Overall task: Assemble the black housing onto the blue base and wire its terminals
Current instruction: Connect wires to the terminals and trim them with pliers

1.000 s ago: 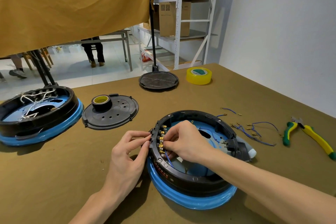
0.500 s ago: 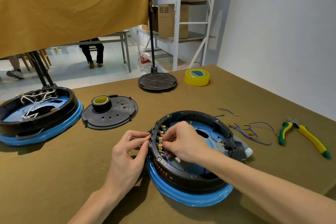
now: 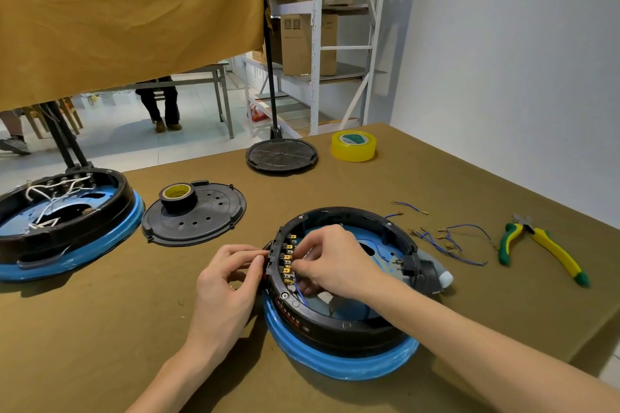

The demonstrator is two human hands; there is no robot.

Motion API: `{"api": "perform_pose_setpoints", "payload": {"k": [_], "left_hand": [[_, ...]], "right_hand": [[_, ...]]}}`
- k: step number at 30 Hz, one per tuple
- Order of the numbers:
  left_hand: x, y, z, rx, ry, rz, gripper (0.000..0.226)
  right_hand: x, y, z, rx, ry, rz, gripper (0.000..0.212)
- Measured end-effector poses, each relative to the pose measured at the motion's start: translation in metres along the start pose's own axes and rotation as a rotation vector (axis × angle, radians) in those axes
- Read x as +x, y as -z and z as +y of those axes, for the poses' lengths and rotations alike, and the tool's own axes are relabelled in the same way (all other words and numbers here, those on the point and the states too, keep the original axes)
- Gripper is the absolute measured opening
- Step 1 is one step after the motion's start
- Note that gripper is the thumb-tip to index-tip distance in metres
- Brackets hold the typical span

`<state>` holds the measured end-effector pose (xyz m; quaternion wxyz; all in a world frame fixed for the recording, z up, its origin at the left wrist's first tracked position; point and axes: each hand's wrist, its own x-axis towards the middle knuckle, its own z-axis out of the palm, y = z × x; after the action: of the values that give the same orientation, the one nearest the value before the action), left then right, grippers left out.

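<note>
Right now the black housing (image 3: 349, 325) sits on its blue base (image 3: 335, 362) on the counter (image 3: 100, 329), close in front of you. Your left hand (image 3: 228, 278) pinches the housing's outer rim beside the brass terminals (image 3: 289, 258), while your right hand (image 3: 335, 261) reaches inside, its grip pinching a blue wire (image 3: 301, 295) at them.
</note>
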<state>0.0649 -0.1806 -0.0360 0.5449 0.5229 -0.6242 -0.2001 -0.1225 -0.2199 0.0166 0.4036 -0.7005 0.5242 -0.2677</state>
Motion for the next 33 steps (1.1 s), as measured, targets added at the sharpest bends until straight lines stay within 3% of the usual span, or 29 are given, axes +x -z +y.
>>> {"api": "perform_pose_setpoints", "payload": {"k": [5,13,17,20,33], "left_hand": [[-0.001,-0.001,-0.001,0.043,-0.011,-0.007,0.028],[-0.001,-0.001,-0.003,0.035,-0.012,-0.064,0.032],[0.0,-0.001,-0.005,0.062,-0.016,-0.114,0.033],[0.001,-0.001,-0.006,0.039,-0.014,-0.119,0.032],[0.003,-0.001,-0.011,0.014,0.008,-0.142,0.04]], "right_hand": [[0.004,0.008,0.005,-0.255,0.092,0.232,0.01],[0.013,0.002,-0.002,-0.47,0.12,0.043,0.021],[0.017,0.008,0.0,-0.332,0.015,-0.041,0.014],[0.015,0.006,0.003,-0.207,-0.027,-0.037,0.015],[0.018,0.009,0.005,-0.381,0.124,0.003,0.017]]}}
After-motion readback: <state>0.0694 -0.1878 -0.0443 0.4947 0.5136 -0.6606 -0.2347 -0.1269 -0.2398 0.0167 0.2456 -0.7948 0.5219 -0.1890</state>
